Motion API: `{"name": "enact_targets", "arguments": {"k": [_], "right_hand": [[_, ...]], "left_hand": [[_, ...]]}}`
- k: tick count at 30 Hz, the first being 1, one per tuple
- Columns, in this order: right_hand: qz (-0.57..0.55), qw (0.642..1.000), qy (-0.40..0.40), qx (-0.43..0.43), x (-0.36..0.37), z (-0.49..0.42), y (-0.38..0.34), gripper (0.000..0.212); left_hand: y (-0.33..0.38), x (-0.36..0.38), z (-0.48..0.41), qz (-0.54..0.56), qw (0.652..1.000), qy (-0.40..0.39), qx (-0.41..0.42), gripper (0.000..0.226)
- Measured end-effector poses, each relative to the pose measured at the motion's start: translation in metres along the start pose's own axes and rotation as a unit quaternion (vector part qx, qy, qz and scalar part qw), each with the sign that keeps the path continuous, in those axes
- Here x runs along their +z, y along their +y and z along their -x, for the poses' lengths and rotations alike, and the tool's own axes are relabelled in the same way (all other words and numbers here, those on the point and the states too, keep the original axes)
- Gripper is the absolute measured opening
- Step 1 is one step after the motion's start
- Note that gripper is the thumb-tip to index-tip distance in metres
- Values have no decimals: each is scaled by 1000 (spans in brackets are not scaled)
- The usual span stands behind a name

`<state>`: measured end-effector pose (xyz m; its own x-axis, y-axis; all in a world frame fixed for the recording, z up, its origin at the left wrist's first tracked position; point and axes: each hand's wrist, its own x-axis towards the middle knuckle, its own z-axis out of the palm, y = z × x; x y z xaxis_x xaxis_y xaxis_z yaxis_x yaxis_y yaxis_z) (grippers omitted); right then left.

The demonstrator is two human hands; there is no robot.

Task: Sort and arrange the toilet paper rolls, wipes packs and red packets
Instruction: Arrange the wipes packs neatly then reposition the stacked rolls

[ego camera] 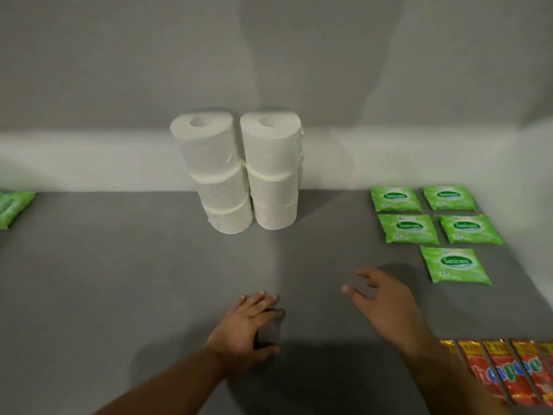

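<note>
At the back of the counter (119, 280), against the wall, the toilet paper rolls (239, 172) stand in two upright stacks of three, side by side and touching or very nearly so. The left stack leans slightly; the right looks plumb. To the right, five green wipes packs (431, 229) lie flat in a grid: two pairs, then a single pack nearest me with the place to its right vacant. Along the near right edge the red packets (508, 369) lie in a row, overlapping, partly cut off by the frame. One stray green pack (12, 208) sits alone at the far left edge, well apart from the rest.

My left hand (251, 324) rests flat on the counter, fingers extended, grasping nothing. My right hand (383, 298) hovers just above the surface, fingers spread and loose, also holding nothing.

Assessment: rolls and red packets appear placed; the wipes grid is one short. The step in hand is, in my judgement, completing that grid. The next move calls for a long reach left to the stray pack, then setting it beside the single pack, edges aligned with the rows above.
</note>
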<state>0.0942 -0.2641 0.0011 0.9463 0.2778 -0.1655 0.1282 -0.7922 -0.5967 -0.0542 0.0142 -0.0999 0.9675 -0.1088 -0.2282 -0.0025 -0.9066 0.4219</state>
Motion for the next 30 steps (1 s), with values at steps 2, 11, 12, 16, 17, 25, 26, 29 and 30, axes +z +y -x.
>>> {"name": "enact_targets", "arguments": {"k": [2, 11, 12, 16, 17, 25, 26, 29, 30], "right_hand": [[-31, 999, 2, 12, 16, -9, -25, 59], [-178, 984, 17, 9, 68, -83, -145, 111], [-193, 981, 23, 3, 66, -93, -155, 114], [-277, 961, 20, 16, 54, -130, -186, 128], [-294, 955, 21, 20, 52, -139, -190, 129], [-330, 943, -29, 1, 62, -182, -201, 126], [-325, 945, -24, -3, 64, -182, -201, 125], [-309, 951, -5, -16, 68, -178, -198, 121], [-304, 952, 2, -21, 68, -174, -197, 117]], "left_hand": [[-22, -13, 14, 4, 1000, -5, -15, 84], [-103, -116, -13, 240, 953, 108, -150, 101], [-107, -131, -21, 277, 935, 145, -168, 106], [-128, -187, -61, 369, 870, 270, -183, 139], [-132, -200, -71, 386, 862, 276, -179, 144], [-151, -243, -127, 440, 871, 213, -39, 122], [-150, -241, -130, 445, 872, 203, -34, 119], [-150, -236, -130, 462, 864, 196, -25, 115], [-150, -235, -130, 467, 863, 194, -24, 116]]}}
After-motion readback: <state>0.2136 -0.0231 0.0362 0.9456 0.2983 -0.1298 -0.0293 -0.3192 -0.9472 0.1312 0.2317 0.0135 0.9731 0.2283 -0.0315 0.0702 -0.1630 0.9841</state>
